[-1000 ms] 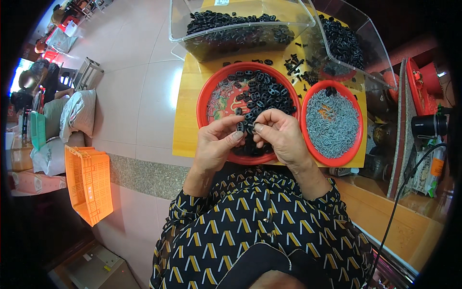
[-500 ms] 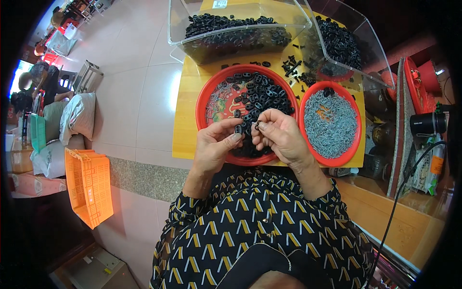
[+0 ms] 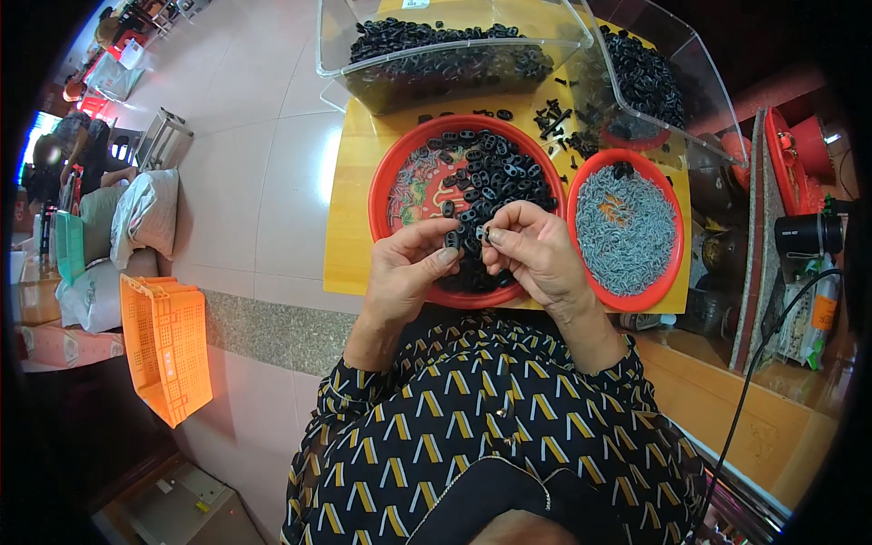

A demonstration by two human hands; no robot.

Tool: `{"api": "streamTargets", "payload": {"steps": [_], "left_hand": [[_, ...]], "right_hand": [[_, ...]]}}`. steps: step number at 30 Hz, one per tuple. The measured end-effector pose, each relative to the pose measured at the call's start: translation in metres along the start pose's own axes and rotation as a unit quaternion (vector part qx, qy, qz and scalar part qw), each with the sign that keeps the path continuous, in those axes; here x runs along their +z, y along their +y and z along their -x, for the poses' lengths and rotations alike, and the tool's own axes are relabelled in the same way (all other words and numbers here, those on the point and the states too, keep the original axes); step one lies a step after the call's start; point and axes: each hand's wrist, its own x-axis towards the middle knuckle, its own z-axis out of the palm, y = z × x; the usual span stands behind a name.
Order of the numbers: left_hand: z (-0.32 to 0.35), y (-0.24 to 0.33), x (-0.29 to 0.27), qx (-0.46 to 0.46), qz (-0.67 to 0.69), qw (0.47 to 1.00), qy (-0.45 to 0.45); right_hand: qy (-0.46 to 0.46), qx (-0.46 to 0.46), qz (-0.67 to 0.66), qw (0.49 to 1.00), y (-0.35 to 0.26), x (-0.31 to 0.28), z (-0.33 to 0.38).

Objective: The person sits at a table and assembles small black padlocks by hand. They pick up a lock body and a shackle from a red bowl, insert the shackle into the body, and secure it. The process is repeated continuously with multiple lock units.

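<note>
My left hand (image 3: pixel 409 262) pinches a small black oval plastic piece with two holes (image 3: pixel 451 240) between thumb and fingertips. Close to its right, my right hand (image 3: pixel 536 257) is closed in a pinch on a tiny dark part (image 3: pixel 486 233), too small to make out. Both hands hover over the near side of a red round tray (image 3: pixel 378 182). In that tray lie many black two-holed plastic pieces (image 3: pixel 500 173) and some loose screws (image 3: pixel 411 178). To the right, a smaller red tray (image 3: pixel 675 232) holds a heap of silvery screws (image 3: pixel 627 236).
At the table's far side stand two clear plastic bins (image 3: pixel 454 50) (image 3: pixel 677 54) of black parts. Small black pieces (image 3: pixel 552 120) lie scattered on the yellow table (image 3: pixel 350 245). An orange crate (image 3: pixel 168 350) is on the floor at left. Another person (image 3: pixel 77 150) is far left.
My hands stay nearly in place, with the right fingers shifting slightly around the tiny part. In the background, the other person has leaned forward.
</note>
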Motion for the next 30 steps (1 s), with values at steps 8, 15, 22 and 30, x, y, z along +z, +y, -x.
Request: {"api": "streamTargets", "payload": {"steps": [8,15,22,30], "left_hand": [[0.001,0.003,0.001,-0.004,-0.009,1.0,0.005],[0.002,0.0,0.002,0.0,-0.006,1.0,-0.006],[0.004,0.001,0.004,0.005,-0.034,0.999,-0.005],[0.005,0.001,0.006,0.021,-0.123,0.992,0.006]], "right_hand": [[0.012,0.01,0.066,0.998,0.001,0.002,0.003],[0.031,-0.036,0.194,0.98,-0.002,0.016,0.006],[0.043,-0.035,0.201,0.978,-0.002,0.019,0.007],[0.048,-0.034,0.212,0.975,-0.002,0.02,0.008]]}}
